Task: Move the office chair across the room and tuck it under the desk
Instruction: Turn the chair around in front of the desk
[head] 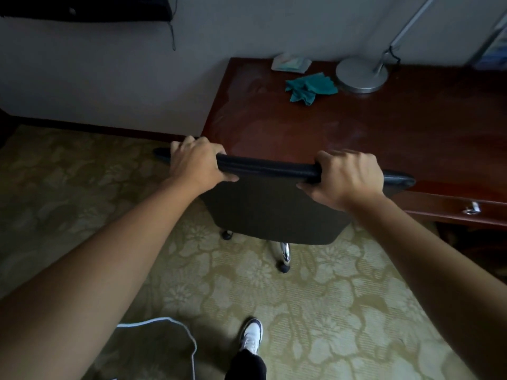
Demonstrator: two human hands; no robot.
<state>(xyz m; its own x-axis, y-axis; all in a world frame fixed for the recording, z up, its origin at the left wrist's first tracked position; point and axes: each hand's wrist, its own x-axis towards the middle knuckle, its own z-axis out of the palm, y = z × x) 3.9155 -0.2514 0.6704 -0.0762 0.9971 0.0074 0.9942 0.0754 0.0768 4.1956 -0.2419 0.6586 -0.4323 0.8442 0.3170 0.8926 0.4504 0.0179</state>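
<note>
The black office chair (271, 207) stands in the middle of the head view with its backrest toward me and its top edge against the front of the dark red wooden desk (356, 133). My left hand (196, 163) grips the left end of the backrest's top edge. My right hand (347, 178) grips the same edge further right. The seat is hidden behind the backrest. A chrome base leg and two black casters (284, 266) show below it on the carpet.
On the desk lie a crumpled teal cloth (310, 87), a pale packet (290, 63) and a silver lamp base (362, 75). A drawer handle (472, 208) sits on the desk front at right. Patterned carpet (315, 311) covers the floor; my white shoe (251, 335) is on it.
</note>
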